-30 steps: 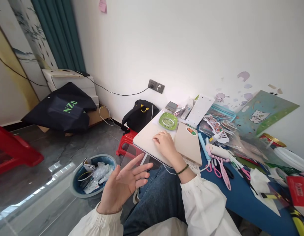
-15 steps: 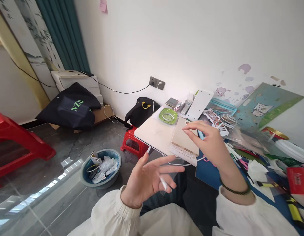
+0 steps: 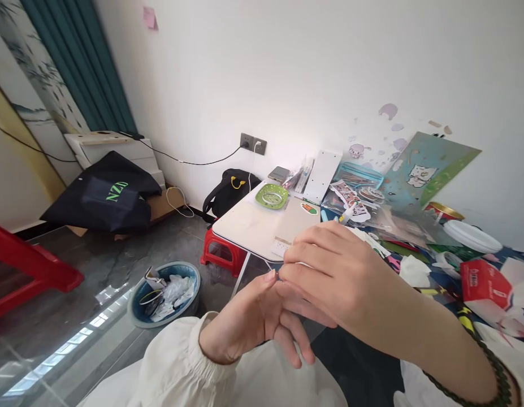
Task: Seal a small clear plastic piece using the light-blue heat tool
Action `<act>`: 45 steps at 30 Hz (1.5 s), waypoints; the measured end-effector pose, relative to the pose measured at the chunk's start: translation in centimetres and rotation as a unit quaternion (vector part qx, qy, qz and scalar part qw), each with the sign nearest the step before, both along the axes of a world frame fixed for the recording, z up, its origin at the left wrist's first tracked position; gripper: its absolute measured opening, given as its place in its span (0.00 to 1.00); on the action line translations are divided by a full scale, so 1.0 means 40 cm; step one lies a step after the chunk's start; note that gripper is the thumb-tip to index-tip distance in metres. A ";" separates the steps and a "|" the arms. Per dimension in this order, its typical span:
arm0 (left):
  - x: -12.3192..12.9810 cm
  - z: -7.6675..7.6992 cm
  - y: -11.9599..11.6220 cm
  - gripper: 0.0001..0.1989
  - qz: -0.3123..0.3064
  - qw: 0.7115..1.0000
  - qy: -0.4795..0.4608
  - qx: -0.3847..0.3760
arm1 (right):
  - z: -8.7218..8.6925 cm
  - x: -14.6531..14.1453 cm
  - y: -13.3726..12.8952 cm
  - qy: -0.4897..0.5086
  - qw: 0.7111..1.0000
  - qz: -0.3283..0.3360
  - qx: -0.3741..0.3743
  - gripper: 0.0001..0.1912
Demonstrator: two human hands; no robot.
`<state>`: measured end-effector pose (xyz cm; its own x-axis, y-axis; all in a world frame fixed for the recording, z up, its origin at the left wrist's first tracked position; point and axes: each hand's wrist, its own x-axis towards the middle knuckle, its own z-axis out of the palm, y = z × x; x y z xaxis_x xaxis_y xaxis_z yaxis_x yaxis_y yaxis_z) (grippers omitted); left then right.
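My left hand (image 3: 262, 316) is low in the middle, palm up, with its fingers spread. Over it comes my right hand (image 3: 333, 271), back up, its fingers bent together near the left thumb and index finger. Whatever the right fingertips may hold is hidden. Just beyond the hands, a beige box (image 3: 293, 217) with an orange and green sticker (image 3: 309, 208) lies on the white table (image 3: 240, 226). A green dish (image 3: 272, 196) stands to its left.
A blue basin (image 3: 196, 282) of plastic waste stands on the floor, with a red stool (image 3: 221, 252) and black backpack (image 3: 230, 192) beyond. At right are stickers (image 3: 350, 200), a red packet (image 3: 485, 284) and a white lid (image 3: 471, 236).
My right hand has come down from above the box to my left hand and turned back up. The small white piece seen at my left fingers is out of sight. The view has shifted right.
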<state>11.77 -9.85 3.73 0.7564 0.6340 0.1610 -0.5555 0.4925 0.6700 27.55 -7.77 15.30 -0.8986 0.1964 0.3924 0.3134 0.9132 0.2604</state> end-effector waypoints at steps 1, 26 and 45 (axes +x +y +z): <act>0.001 0.003 -0.002 0.33 0.007 1.000 0.003 0.001 | 0.001 0.000 -0.005 0.000 1.000 0.001 0.010 0.14; -0.020 -0.011 0.009 0.37 -0.008 1.000 0.029 -0.002 | 0.005 0.001 0.068 0.163 0.864 -0.115 -0.462 0.07; -0.116 -0.071 0.024 0.36 0.100 0.976 -0.189 -0.045 | -0.255 -0.166 0.343 0.131 0.907 -0.236 -0.323 0.10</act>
